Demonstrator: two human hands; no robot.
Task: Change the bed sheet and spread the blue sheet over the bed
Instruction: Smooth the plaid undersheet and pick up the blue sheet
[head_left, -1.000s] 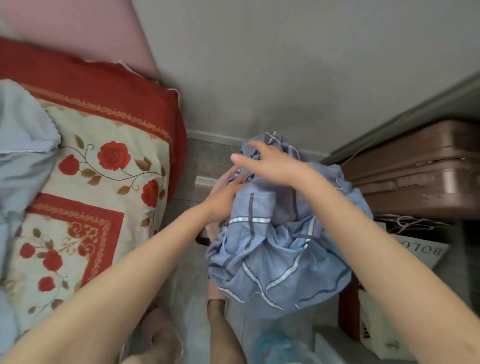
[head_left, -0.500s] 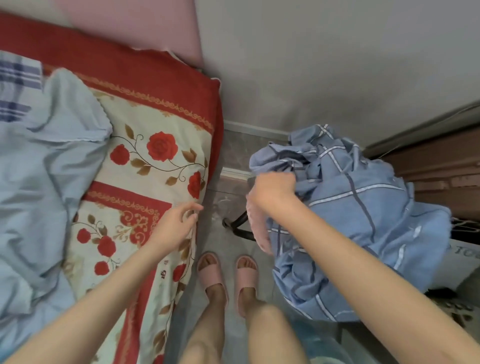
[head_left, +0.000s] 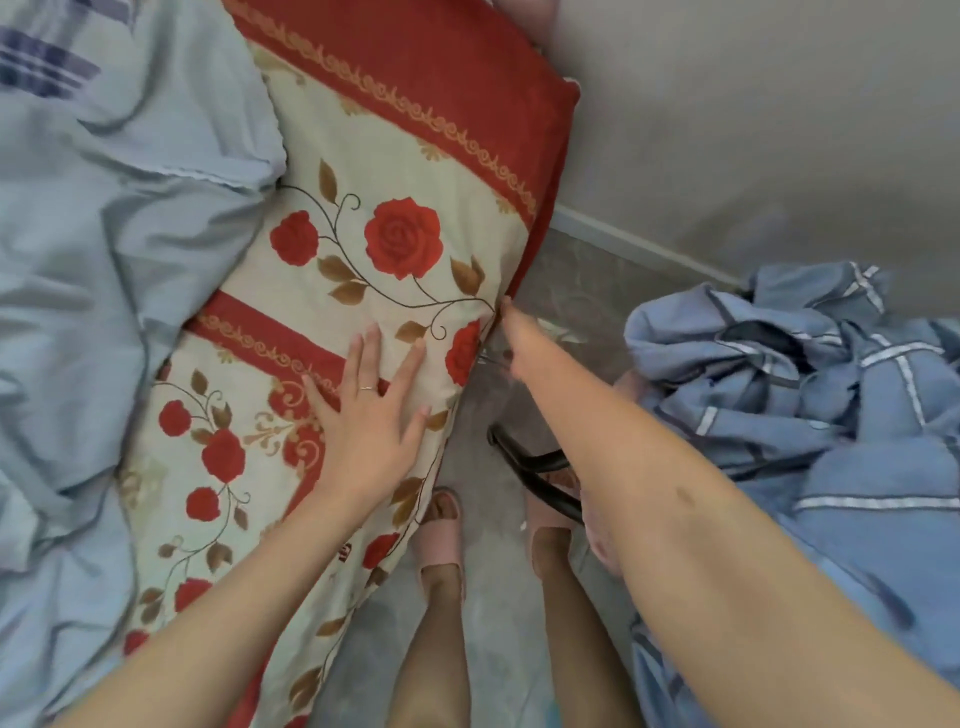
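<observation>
The left grip (head_left: 371, 415) is spread apart, palm down, with straight fingers pressing flat on the floral sheet (head_left: 389, 171); a thin ring (head_left: 367, 388) sits on one finger. The right grip (head_left: 519, 340) reaches to the very edge of the bed, one fingertip touching the floral sheet where it folds down the side. Its other fingers turn away from the camera and are hidden behind the hand. Whether they are together on the cloth or loose cannot be told.

The right forearm covers part of a black curved bar (head_left: 540, 470) standing on the floor, so what the bar belongs to is unclear. The blue sheet (head_left: 831, 395) is off the bed. It lies in a crumpled heap to the right of that arm, its pale stripes showing, and it is cut off by the right and lower edges of the view; whatever carries it is hidden beneath it.

The floral sheet, cream with red roses and red borders, is on the bed. A rumpled pale blue cover (head_left: 104, 270) lies over the bed's left part and hides the sheet there. A striped patch at the top left corner is blurred and cut off.

Below, two feet in pink slippers (head_left: 441, 525) stand on the grey floor (head_left: 576, 296) in the narrow gap between the bed and the heap. A plain grey wall (head_left: 753, 119) with a pale skirting board (head_left: 644, 249) closes the room behind.
</observation>
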